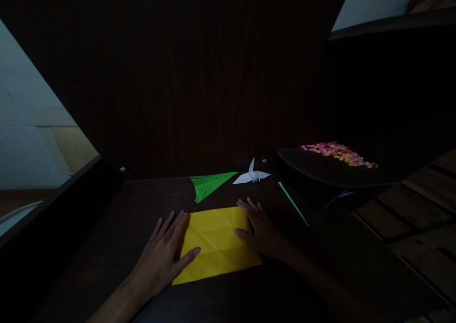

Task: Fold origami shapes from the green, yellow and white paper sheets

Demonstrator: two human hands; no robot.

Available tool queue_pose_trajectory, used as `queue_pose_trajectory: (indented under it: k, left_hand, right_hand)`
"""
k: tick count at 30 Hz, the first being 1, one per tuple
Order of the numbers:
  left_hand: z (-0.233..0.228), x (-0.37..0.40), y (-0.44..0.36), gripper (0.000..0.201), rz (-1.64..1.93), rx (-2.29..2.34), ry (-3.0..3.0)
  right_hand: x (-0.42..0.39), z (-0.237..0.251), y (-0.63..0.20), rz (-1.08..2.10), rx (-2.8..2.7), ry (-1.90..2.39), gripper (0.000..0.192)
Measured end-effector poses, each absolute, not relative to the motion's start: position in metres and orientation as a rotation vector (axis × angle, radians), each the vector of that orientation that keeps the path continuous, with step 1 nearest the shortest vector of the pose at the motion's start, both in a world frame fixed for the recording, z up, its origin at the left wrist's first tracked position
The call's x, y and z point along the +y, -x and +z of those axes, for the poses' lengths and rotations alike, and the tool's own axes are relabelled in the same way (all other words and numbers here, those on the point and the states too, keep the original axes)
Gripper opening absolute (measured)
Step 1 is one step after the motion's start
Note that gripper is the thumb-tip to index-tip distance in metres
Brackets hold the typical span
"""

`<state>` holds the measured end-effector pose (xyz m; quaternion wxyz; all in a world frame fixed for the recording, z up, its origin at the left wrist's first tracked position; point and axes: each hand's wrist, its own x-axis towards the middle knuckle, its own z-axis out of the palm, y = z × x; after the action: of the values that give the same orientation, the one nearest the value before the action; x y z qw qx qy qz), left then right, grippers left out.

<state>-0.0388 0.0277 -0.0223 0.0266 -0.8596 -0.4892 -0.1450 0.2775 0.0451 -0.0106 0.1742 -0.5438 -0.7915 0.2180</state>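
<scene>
A sheet of yellow origami paper (215, 247) with crossing fold creases lies on the dark wooden surface in front of me. Along its left edge rests my left hand (166, 249), fingers stretched out and thumb lying on the paper. My right hand (258, 228) touches the upper right part of the sheet, its fingers extended and its thumb over the paper. Just beyond the sheet sit a folded green paper piece (210, 185) and a white origami bird (251, 176). Neither hand grips anything.
A thin green and white stick (293, 204) lies to the right. Small pink, red and yellow pieces (338, 153) are heaped on a curved dark shelf (313, 168). A tall dark wooden panel (199, 76) rises behind, and a raised side board (53, 204) borders the left.
</scene>
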Motion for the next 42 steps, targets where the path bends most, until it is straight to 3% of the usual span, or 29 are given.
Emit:
queue_pose_trajectory:
  k: [19,26,30,37,42]
  left_hand:
    - [-0.016,0.031,0.036,0.057,-0.657,-1.555,2.747]
    - [-0.018,0.03,0.036,0.058,-0.671,-1.525,2.743]
    - [-0.016,0.029,0.033,0.056,-0.687,-1.494,2.734]
    - [0.006,0.018,0.025,0.07,-0.54,-1.191,2.907]
    - [0.017,0.005,0.017,0.101,-0.47,-0.986,3.061]
  right_hand:
    - [0.039,-0.007,-0.272,0.748,-1.877,1.305,0.055]
    - [0.039,-0.011,-0.268,1.208,-1.411,1.116,0.079]
    - [0.04,-0.006,-0.264,1.375,-1.194,1.08,0.08]
    - [0.037,0.002,-0.254,1.541,-0.931,1.078,0.07]
    - [0.031,0.001,-0.251,1.553,-0.834,1.162,0.059]
